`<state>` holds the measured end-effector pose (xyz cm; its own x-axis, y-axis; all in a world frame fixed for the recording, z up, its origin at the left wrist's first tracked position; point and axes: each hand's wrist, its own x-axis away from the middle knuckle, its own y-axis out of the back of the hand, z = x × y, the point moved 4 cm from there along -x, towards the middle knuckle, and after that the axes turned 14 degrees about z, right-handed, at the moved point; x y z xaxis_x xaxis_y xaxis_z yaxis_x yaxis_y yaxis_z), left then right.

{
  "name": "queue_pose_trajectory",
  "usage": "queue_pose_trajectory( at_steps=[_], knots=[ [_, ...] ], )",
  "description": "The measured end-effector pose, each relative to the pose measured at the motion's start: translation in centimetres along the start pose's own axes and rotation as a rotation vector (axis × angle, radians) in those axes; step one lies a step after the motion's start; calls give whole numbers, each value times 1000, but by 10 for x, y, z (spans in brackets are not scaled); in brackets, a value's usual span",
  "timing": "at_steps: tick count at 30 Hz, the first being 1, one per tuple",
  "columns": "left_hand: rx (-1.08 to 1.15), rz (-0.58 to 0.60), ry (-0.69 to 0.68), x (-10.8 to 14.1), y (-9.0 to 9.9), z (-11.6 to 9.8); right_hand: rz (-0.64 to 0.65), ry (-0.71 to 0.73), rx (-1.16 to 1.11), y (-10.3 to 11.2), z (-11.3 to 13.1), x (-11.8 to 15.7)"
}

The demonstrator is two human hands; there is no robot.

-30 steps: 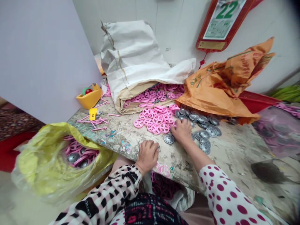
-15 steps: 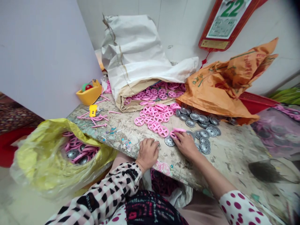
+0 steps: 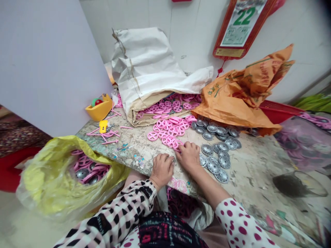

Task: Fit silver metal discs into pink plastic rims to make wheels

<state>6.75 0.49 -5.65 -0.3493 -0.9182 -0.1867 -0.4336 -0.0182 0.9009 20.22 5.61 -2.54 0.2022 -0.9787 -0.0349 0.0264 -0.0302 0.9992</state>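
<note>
My left hand (image 3: 162, 169) rests at the near edge of the worktable, its fingers curled down and together; what they hold, if anything, is hidden. Close beside it, my right hand (image 3: 188, 156) bends its fingertips onto a pink spoked plastic wheel (image 3: 176, 144) at the near end of a loose pile of pink wheels (image 3: 163, 133). The palm hides whatever lies beneath. Just right of that hand, silver-grey slotted discs (image 3: 214, 167) lie flat and partly overlapping, with more grey discs (image 3: 212, 128) farther back.
A white sack (image 3: 147, 62) spills pink wheels at the back, beside an orange bag (image 3: 232, 100). At left are a yellow tape dispenser (image 3: 99, 108), pink sticks (image 3: 111, 142) and a yellow bag (image 3: 46, 172) holding pink-and-grey wheels. A red basket (image 3: 279, 109) stands at right.
My right hand has moved left from the pink wheel above the grey discs to the pile's near end, uncovering several grey discs. My left hand has stayed in place.
</note>
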Motion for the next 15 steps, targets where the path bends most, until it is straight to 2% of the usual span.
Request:
queue_pose_trajectory(
  at_steps=[3,5,8,11,13,15],
  knots=[
    [17,-9,12,0,-1,2,34,46,-8,-7,6,-2],
    [33,-44,22,2,-1,3,33,81,-42,-9,5,6],
    [2,-84,-6,4,1,2,34,237,-99,-11,6,31],
    [-17,-19,-119,5,0,-2,11,385,-156,-13,2,57],
    [41,-1,-168,5,1,-3,-46,349,-213,-12,-7,65],
    [125,-23,-175,4,3,-1,-72,236,-225,-12,-19,65]
  ],
)
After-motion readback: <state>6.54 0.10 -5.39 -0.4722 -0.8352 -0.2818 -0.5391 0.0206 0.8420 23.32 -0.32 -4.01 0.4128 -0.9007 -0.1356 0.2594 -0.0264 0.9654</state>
